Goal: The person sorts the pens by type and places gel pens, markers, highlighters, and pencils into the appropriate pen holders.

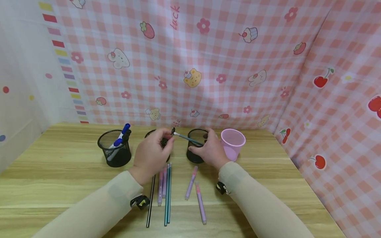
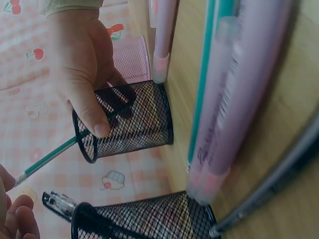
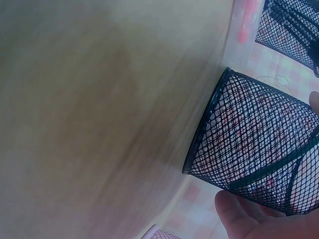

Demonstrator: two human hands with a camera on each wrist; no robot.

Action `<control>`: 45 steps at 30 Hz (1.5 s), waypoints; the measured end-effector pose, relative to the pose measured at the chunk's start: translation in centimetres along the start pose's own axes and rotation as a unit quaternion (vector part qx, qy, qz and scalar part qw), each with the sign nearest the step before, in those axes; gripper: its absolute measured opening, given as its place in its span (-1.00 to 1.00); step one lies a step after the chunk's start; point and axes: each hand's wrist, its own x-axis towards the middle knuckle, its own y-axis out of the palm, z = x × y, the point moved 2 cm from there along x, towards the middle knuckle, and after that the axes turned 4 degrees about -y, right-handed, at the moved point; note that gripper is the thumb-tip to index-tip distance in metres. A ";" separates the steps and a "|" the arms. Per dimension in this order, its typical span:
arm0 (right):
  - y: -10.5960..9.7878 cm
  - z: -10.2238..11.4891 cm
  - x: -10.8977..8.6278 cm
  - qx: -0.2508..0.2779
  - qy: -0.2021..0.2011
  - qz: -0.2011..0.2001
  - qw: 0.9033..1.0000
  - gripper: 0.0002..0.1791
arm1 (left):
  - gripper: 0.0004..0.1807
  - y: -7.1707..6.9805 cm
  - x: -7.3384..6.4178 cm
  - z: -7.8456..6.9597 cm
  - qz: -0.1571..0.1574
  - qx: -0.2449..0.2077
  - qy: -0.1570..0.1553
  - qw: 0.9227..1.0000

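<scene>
My left hand (image 1: 152,153) pinches the white-tipped end of a teal pencil (image 1: 188,138) between thumb and fingers. The pencil's other end slants down inside a black mesh pen cup (image 1: 194,155), visible through the mesh in the left wrist view. My right hand (image 1: 212,150) grips this cup near its rim, with the thumb (image 2: 92,112) against the outside of the mesh. Beneath the left hand stands another mesh cup (image 2: 144,214), mostly covered in the head view, with a black pen (image 2: 59,205) poking out of it.
At left, a mesh cup (image 1: 118,158) holds blue and black markers. A pink cup (image 1: 233,143) stands beyond the right hand. In front lie two teal pencils (image 1: 168,198), a black pencil (image 1: 150,201) and several purple highlighters (image 1: 200,203). Patterned cloth (image 1: 208,66) hangs behind the table.
</scene>
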 end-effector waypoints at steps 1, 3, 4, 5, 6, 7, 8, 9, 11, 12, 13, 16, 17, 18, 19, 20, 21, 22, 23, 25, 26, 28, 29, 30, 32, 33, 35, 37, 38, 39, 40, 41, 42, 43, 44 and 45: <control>0.0 0.0 0.0 -0.001 -0.001 -0.001 1.000 0.17 | -0.81 -0.1 0.0 0.1 0.003 0.003 0.002 1.000; 0.0 0.0 0.0 -0.003 -0.003 -0.001 1.000 0.17 | -0.81 -0.4 -0.1 0.3 0.011 0.010 0.002 1.000; 0.0 0.0 0.0 -0.003 -0.003 0.000 1.000 0.17 | -0.81 -0.6 -0.2 0.4 0.017 0.015 0.001 1.000; 0.0 0.0 0.0 -0.004 -0.003 0.000 1.000 0.17 | -0.81 -0.7 -0.2 0.5 0.025 0.021 -0.001 0.999; 0.0 0.0 0.0 -0.004 -0.003 0.001 1.000 0.17 | -0.81 -0.9 -0.3 0.7 0.033 0.025 -0.004 0.999; 0.0 0.0 0.0 -0.004 -0.002 0.002 1.000 0.17 | -0.80 -1.0 -0.4 0.8 0.042 0.032 -0.006 0.999; 0.0 0.1 0.0 -0.003 0.000 0.003 1.000 0.17 | -0.80 -1.2 -0.5 0.9 0.051 0.039 -0.009 0.998; -0.1 0.1 -0.1 -0.003 0.002 0.004 1.000 0.17 | -0.79 -1.4 -0.6 1.0 0.060 0.048 -0.011 0.997; -0.1 0.2 -0.1 -0.001 0.006 0.007 1.000 0.17 | -0.79 -1.8 -0.7 1.1 0.077 0.063 -0.013 0.995; -0.1 0.2 -0.1 -0.001 0.008 0.008 1.000 0.18 | -0.79 -2.0 -0.8 1.1 0.085 0.069 -0.013 0.994; -0.1 0.2 -0.1 0.000 0.009 0.009 1.000 0.18 | -0.79 -2.2 -0.9 1.2 0.092 0.075 -0.013 0.993; -0.1 0.2 -0.1 0.002 0.010 0.010 1.000 0.18 | -0.78 -2.7 -1.3 1.3 0.115 0.090 -0.018 0.989; -0.1 0.2 -0.1 0.001 0.009 0.011 1.000 0.18 | -0.78 -2.9 -1.4 1.4 0.123 0.094 -0.022 0.988; -0.1 0.2 -0.1 0.000 0.009 0.010 1.000 0.18 | -0.78 -3.0 -1.5 1.5 0.132 0.100 -0.024 0.986; -0.1 0.1 -0.1 0.000 0.008 0.010 1.000 0.19 | -0.77 -3.1 -1.6 1.5 0.141 0.105 -0.028 0.984; -0.1 0.1 -0.1 -0.001 0.008 0.010 1.000 0.19 | -0.77 -3.3 -1.7 1.6 0.150 0.110 -0.031 0.982; -0.1 0.1 -0.1 -0.001 0.007 0.010 1.000 0.19 | -0.77 -3.3 -1.8 1.7 0.158 0.115 -0.034 0.980; -0.1 0.1 -0.1 -0.002 0.007 0.009 1.000 0.19 | -0.77 -3.4 -1.9 1.8 0.166 0.119 -0.036 0.978; -0.1 0.1 -0.1 -0.004 0.007 0.010 1.000 0.19 | -0.77 -3.5 -2.0 1.9 0.172 0.124 -0.038 0.976; -0.1 0.1 -0.1 -0.004 0.007 0.009 1.000 0.19 | -0.76 -3.5 -2.1 2.2 0.184 0.133 -0.039 0.973; -0.1 0.2 -0.2 -0.004 0.006 0.009 1.000 0.19 | -0.76 -3.5 -2.2 2.4 0.188 0.138 -0.038 0.972; -0.1 0.2 -0.2 -0.005 0.006 0.010 1.000 0.19 | -0.76 -3.5 -2.3 2.7 0.200 0.144 -0.037 0.968; -0.1 0.2 -0.2 -0.006 0.006 0.010 1.000 0.19 | -0.75 -3.4 -2.4 2.8 0.206 0.149 -0.037 0.966; -0.1 0.1 -0.2 -0.006 0.006 0.011 1.000 0.19 | -0.76 -3.4 -2.4 2.9 0.213 0.153 -0.036 0.964; -0.1 0.1 -0.1 -0.007 0.006 0.012 1.000 0.19 | -0.77 -3.4 -2.5 3.1 0.231 0.164 -0.037 0.958; 0.0 0.0 -0.1 -0.007 0.005 0.013 1.000 0.19 | -0.78 -3.3 -2.6 3.2 0.241 0.168 -0.040 0.955; 0.0 0.0 0.0 -0.007 0.005 0.012 1.000 0.19 | -0.79 -3.2 -2.7 3.4 0.261 0.180 -0.047 0.947; 0.0 0.0 0.0 -0.006 0.004 0.011 1.000 0.19 | -0.78 -3.1 -2.8 3.5 0.280 0.190 -0.053 0.940; 0.0 0.0 0.0 -0.005 0.003 0.010 1.000 0.18 | -0.78 -3.0 -2.9 3.6 0.287 0.194 -0.056 0.936; 0.0 0.0 -0.1 -0.005 0.002 0.010 1.000 0.18 | -0.77 -3.0 -2.9 3.7 0.292 0.198 -0.057 0.934; 0.0 0.0 -0.1 -0.004 0.002 0.010 1.000 0.18 | -0.75 -2.9 -2.9 3.8 0.297 0.203 -0.057 0.932; 0.0 0.0 -0.1 -0.005 0.001 0.010 1.000 0.18 | -0.73 -2.8 -3.0 3.8 0.301 0.206 -0.057 0.929; -0.1 0.1 -0.1 -0.005 0.001 0.010 1.000 0.18 | -0.71 -2.8 -3.0 3.8 0.305 0.210 -0.056 0.927; -0.1 0.1 -0.1 -0.005 0.001 0.010 1.000 0.18 | -0.69 -2.7 -3.1 3.9 0.308 0.212 -0.056 0.926; -0.1 0.1 -0.1 -0.006 0.001 0.010 1.000 0.17 | -0.68 -2.7 -3.1 3.9 0.312 0.216 -0.054 0.924; -0.1 0.1 -0.2 -0.006 0.001 0.010 1.000 0.17 | -0.67 -2.6 -3.1 3.9 0.315 0.219 -0.053 0.922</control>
